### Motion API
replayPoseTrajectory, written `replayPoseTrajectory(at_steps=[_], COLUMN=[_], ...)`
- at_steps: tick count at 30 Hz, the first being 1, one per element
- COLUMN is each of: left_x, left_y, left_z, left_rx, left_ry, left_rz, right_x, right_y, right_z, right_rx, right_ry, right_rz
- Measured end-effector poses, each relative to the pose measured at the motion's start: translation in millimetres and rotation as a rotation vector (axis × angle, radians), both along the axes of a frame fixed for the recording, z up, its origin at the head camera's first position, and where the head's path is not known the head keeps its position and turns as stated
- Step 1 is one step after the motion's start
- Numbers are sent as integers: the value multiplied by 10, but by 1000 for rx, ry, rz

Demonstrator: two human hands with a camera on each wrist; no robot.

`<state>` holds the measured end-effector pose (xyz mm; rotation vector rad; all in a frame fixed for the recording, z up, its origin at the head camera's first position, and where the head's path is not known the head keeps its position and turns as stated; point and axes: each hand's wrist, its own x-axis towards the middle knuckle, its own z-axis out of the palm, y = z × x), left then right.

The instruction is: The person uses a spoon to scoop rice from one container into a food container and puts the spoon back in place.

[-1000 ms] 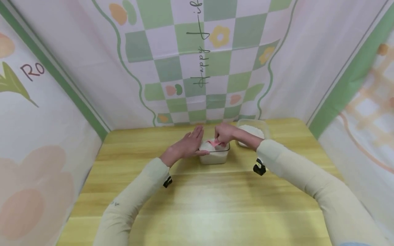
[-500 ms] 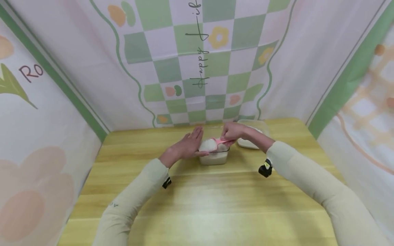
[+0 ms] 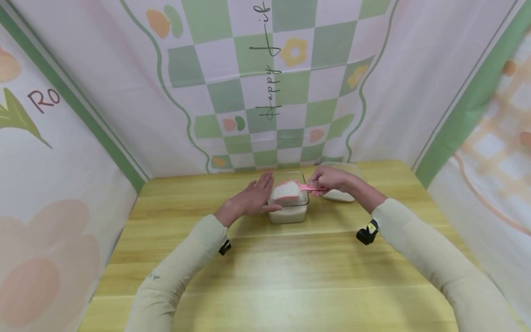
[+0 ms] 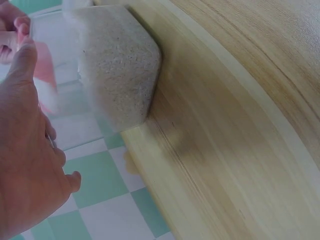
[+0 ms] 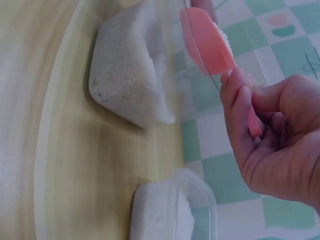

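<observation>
My right hand (image 3: 325, 180) grips the handle of a pink scoop (image 5: 207, 45). White rice (image 3: 288, 189) is heaped in its bowl, which sits level with the rim of a clear rectangular container (image 3: 289, 216). More rice (image 4: 120, 62) fills the container's lower part, visible through its walls. With fingers straight, my left hand (image 3: 250, 198) rests along the container's left side, its thumb across the front corner. In the right wrist view, curled fingers (image 5: 240, 107) wrap the handle just outside the container's wall.
A second, lower clear container (image 5: 172, 210) with white rice stands close to the right, partly hidden behind my right wrist in the head view. The wooden table (image 3: 269, 276) reaches back to a checkered cloth backdrop (image 3: 290, 87).
The pink scoop has risen out of the container's rice and come level, now loaded with rice. My right hand has moved rightward; the left hand has stayed in place.
</observation>
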<state>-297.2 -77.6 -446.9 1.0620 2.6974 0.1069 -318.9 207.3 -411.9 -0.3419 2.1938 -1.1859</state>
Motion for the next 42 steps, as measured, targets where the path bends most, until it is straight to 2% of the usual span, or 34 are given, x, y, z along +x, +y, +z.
replayPoseTrajectory(at_steps=[5, 15, 26, 34, 42], left_x=[0, 6, 18, 2, 11], left_y=[2, 25, 31, 18, 8], left_z=[14, 3, 16, -3, 7], left_rx=[12, -12, -18, 15, 16], left_ry=[-13, 16, 8, -7, -13], left_rz=[7, -4, -1, 3, 10], right_x=[29, 77, 154, 230, 282], right_y=[92, 197, 357, 533, 740], right_z=[23, 21, 91, 171, 164], right_rx=[-25, -77, -83, -99, -115], right_ry=[13, -5, -1, 8, 11], right_rz=[-15, -50, -157, -190, -235])
